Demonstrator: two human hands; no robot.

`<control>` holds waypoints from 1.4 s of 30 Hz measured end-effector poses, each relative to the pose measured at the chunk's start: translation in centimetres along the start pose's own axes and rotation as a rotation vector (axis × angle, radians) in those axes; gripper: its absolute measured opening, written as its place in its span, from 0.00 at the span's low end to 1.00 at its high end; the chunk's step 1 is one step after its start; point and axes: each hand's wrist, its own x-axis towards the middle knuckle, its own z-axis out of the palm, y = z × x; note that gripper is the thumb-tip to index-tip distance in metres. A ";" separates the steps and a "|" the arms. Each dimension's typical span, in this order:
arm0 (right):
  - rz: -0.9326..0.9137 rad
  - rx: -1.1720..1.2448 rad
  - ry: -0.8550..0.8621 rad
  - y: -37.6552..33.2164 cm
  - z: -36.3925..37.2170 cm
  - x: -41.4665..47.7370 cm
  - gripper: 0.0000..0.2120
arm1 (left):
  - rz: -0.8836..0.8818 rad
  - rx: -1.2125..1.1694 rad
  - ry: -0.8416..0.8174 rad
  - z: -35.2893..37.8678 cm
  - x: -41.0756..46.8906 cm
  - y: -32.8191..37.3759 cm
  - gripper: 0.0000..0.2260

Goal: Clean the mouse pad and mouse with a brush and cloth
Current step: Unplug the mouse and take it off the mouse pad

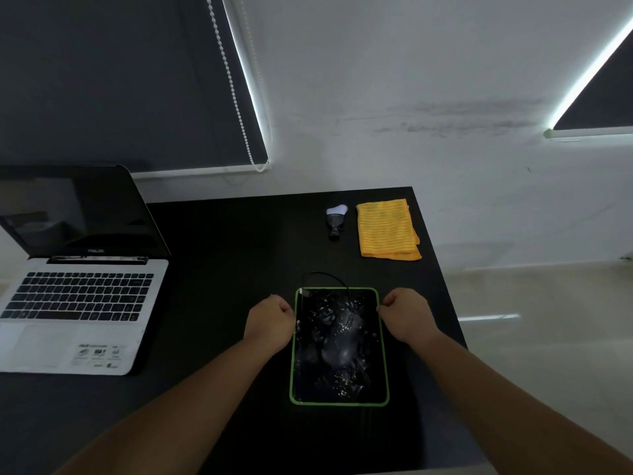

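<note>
1 head-worn wide view, looking forward and down over desk [239, 241], close

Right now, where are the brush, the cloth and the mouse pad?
brush [335, 225]: head view, on its black handle.
cloth [387, 229]: head view, middle of the folded yellow fabric.
mouse pad [339, 403]: head view, on its green near edge.

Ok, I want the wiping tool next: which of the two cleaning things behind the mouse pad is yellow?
The folded striped cloth, nearest the right edge of the desk. The brush to its left is black with pale bristles.
</note>
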 end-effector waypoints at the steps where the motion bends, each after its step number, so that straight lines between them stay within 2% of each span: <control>1: -0.002 0.008 0.017 -0.1 -0.2 -0.2 0.09 | 0.042 -0.013 0.021 -0.1 -0.3 0.1 0.05; 4: 0.011 0.037 -0.013 -0.5 0.2 -1.0 0.08 | 0.258 0.014 0.044 -0.2 -0.9 0.5 0.04; 6: 0.051 0.075 -0.101 -0.8 1.1 -1.7 0.08 | 0.360 0.051 -0.062 0.3 -1.4 1.0 0.16; 9: 0.090 0.145 -0.166 -1.0 2.5 -2.6 0.15 | 0.336 0.117 -0.236 1.2 -2.3 1.9 0.37; 11: 0.096 0.178 -0.160 -1.2 3.0 -3.0 0.16 | 0.318 0.242 -0.310 2.1 -2.8 2.3 0.50; 14: 0.109 0.226 -0.142 -1.8 3.5 -3.8 0.11 | 0.357 0.436 -0.316 3.2 -3.1 2.6 0.58; 17: 0.112 0.244 -0.126 -2.4 3.6 -4.3 0.13 | 0.388 0.512 -0.306 3.8 -3.1 2.3 0.60; 19: 0.122 0.255 -0.133 -2.5 3.6 -4.3 0.14 | 0.436 0.570 -0.295 3.8 -3.3 2.1 0.59; 22: 0.130 0.256 -0.141 -2.6 3.6 -4.2 0.14 | 0.523 0.642 -0.252 3.9 -3.6 2.0 0.53; 25: 0.133 0.252 -0.164 -2.6 3.6 -4.1 0.11 | 0.546 0.574 -0.243 4.1 -3.8 1.8 0.47; 30: 0.177 0.346 -0.202 -3.3 2.8 -4.0 0.05 | 0.597 0.411 -0.241 4.7 -4.5 2.4 0.42; 38: 0.193 0.453 -0.196 -3.2 2.8 -3.4 0.08 | 0.549 0.330 -0.182 5.4 -4.4 2.9 0.35; 42: 0.161 0.569 -0.213 -3.6 2.6 -3.1 0.11 | 0.591 0.297 -0.096 4.3 -4.0 2.8 0.30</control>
